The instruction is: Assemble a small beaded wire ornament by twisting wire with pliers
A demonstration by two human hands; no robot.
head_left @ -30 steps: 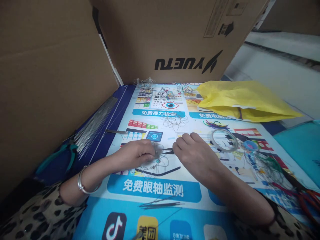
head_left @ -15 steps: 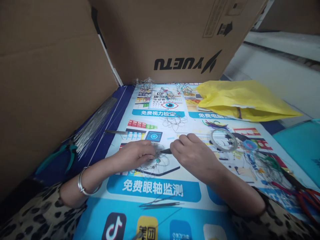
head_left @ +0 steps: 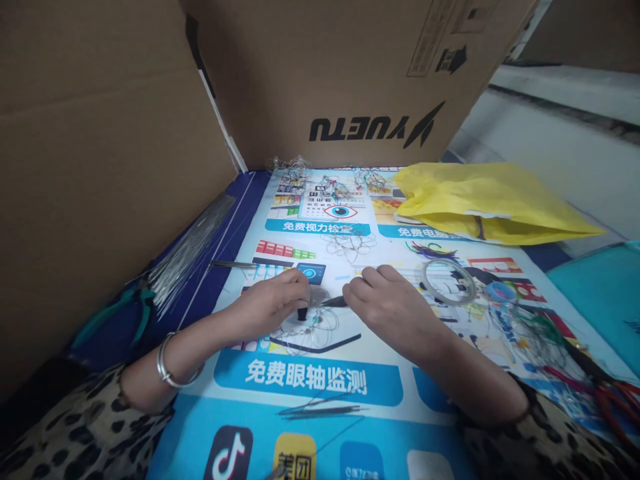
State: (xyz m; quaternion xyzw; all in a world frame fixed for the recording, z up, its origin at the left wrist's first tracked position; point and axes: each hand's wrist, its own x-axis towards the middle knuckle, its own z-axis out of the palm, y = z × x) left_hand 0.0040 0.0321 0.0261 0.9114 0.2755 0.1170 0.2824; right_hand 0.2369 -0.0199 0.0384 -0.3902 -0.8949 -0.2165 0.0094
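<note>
My right hand (head_left: 393,310) is closed around dark tweezers (head_left: 334,302). Their tips point left and look pressed together at the edge of a beaded wire flower (head_left: 316,328). This piece has thin looping wire petals and small clear and turquoise beads. On its far left side, my left hand (head_left: 273,300) is closed, thumb and fingers pinching the wire; the exact grip is hidden. A small black shape (head_left: 303,313) shows just below those fingertips, and I cannot tell what it is.
Straight wires (head_left: 193,247) and teal-handled pliers (head_left: 117,317) lie left. Another wire flower (head_left: 349,243) sits beyond my hands. To the right are a tape roll (head_left: 425,283), tangled wire (head_left: 540,340), red-handled scissors (head_left: 615,400) and a yellow bag (head_left: 480,193). Cardboard walls (head_left: 320,80) stand behind.
The tweezers' prongs, apart a second ago, have come together. My left fingers have shifted up slightly, uncovering the small black shape. My right hand has moved only a little.
</note>
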